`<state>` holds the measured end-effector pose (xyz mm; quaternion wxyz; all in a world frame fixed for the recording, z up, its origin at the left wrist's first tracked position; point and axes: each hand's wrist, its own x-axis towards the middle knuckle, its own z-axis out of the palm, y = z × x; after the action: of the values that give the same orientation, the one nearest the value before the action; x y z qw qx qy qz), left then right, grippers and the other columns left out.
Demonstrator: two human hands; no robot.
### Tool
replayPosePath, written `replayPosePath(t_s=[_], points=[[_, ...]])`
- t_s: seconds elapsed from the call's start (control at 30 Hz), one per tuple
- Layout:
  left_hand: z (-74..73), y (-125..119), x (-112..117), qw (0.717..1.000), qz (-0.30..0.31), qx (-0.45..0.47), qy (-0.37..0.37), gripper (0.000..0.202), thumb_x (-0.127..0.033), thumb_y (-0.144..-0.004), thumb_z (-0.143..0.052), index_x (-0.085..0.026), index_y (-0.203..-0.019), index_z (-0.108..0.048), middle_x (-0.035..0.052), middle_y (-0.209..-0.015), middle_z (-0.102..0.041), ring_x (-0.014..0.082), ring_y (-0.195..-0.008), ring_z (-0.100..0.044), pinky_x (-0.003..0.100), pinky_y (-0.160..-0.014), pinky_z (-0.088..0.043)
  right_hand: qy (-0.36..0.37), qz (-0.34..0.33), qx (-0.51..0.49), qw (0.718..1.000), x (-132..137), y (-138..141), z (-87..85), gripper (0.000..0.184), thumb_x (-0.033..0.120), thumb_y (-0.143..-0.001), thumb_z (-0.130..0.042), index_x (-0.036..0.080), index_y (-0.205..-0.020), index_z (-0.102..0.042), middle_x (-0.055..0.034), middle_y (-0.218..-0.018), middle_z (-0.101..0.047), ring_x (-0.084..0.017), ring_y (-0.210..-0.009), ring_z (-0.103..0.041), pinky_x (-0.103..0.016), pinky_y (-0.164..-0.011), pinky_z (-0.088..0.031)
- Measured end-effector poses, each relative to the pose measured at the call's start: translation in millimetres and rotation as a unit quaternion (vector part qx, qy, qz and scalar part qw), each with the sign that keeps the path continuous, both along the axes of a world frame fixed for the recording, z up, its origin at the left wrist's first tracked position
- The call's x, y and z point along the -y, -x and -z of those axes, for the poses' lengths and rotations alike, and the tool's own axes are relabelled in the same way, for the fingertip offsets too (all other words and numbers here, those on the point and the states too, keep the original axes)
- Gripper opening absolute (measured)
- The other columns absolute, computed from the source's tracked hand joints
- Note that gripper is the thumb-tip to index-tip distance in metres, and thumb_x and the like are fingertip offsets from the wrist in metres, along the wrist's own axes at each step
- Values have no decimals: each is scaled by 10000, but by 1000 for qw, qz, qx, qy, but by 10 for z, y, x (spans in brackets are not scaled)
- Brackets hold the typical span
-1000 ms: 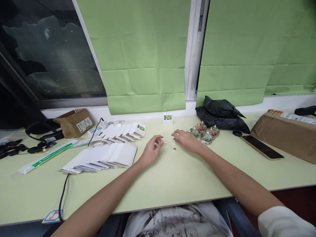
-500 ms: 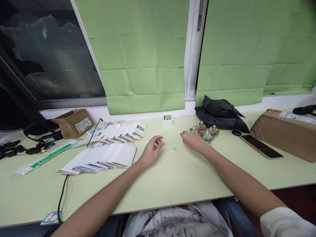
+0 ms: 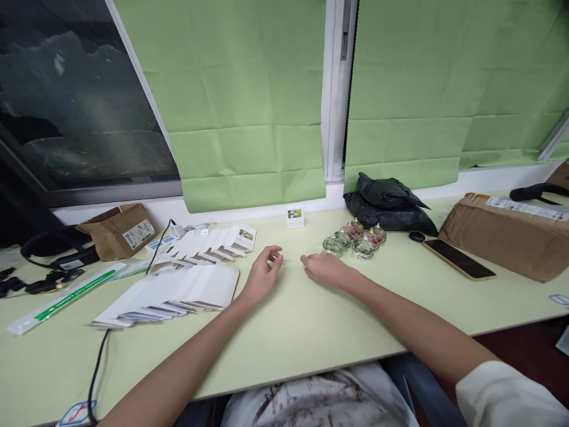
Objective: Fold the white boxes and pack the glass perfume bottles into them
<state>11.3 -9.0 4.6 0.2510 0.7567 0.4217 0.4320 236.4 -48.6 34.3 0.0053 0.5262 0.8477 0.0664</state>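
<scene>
My left hand (image 3: pixel 263 276) hovers over the table with its fingers loosely curved and apart, and nothing shows in it. It is nearest the folded white card boxes (image 3: pixel 217 281). To the right, my right hand (image 3: pixel 328 270) is closed, its fingertips pressed together low over the tabletop. What those fingers hold, if anything, is hidden. Just behind this hand lie several small clear-wrapped ornaments (image 3: pixel 355 237) in green, red and gold. A small white box (image 3: pixel 294 217) with a green picture stands upright at the back, between the hands.
More flat white boxes (image 3: pixel 208 243) fan out at the back left, near an open brown carton (image 3: pixel 118 231). Black plastic bags (image 3: pixel 391 207), a mouse (image 3: pixel 416 236), a phone (image 3: pixel 457 259) and a brown parcel (image 3: pixel 511 237) occupy the right. A black cable (image 3: pixel 98 367) crosses the left side.
My right hand has moved from the wrapped ornaments toward the middle, over where a small round pale thing lay; that thing no longer shows. My left hand stays about the same. The view has turned slightly right.
</scene>
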Motion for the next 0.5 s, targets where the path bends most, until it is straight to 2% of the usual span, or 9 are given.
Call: replayPosePath(t_s=[0.23, 0.4, 0.5], points=[[-21, -6, 41, 1000, 13, -2, 7, 315, -469, -1016, -521, -250, -1221, -617, 45, -1038, -658, 182, -913, -619, 295, -734, -472, 9, 89, 27, 996, -10, -304, -119, 259, 79, -973, -453, 108, -1143, -646, -213, -1045, -743, -327, -1009, -739, -371, -802, -546], [-19, -9, 52, 999, 24, -9, 22, 329, -486, -1014, -516, -252, -1227, -608, 44, -1056, -656, 166, -847, -611, 289, -715, -475, -9, 135, 21, 991, -26, -319, -141, 380, 36, -924, -511, 38, -1300, -566, -252, -1070, -729, -366, -1039, -732, -417, -817, -572], [-20, -9, 64, 999, 20, -17, 33, 335, -497, -1016, -504, -255, -1226, -602, 38, -1063, -653, 155, -812, -604, 287, -712, -480, -7, 146, 17, 989, 13, -248, -120, 351, 37, -914, -534, 28, -1260, -593, -265, -1077, -722, -357, -1063, -725, -413, -842, -575]])
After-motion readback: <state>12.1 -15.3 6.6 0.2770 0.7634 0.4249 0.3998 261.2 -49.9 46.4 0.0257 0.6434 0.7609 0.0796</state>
